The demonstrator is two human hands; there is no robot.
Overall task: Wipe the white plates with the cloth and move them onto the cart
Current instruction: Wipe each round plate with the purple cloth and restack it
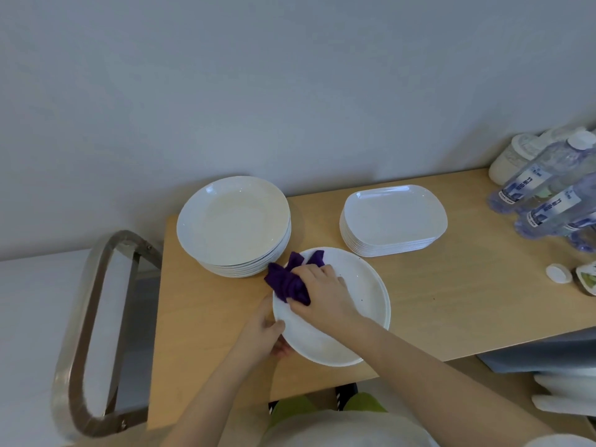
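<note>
A round white plate (361, 304) lies near the front of the wooden table (451, 295). My right hand (322, 293) grips a bunched purple cloth (287, 280) and presses it on the plate's upper left part. My left hand (266, 330) holds the plate's left rim, thumb on top and fingers underneath. A stack of round white plates (233, 221) stands behind it to the left. A stack of rounded rectangular white plates (393, 217) stands at the back right. The cart's metal handle (84, 317) shows at the left of the table.
Plastic water bottles (541, 182) and white containers crowd the table's right end. A white bottle cap (559, 273) and a small packet (588, 279) lie near the right edge. The grey wall runs close behind the table.
</note>
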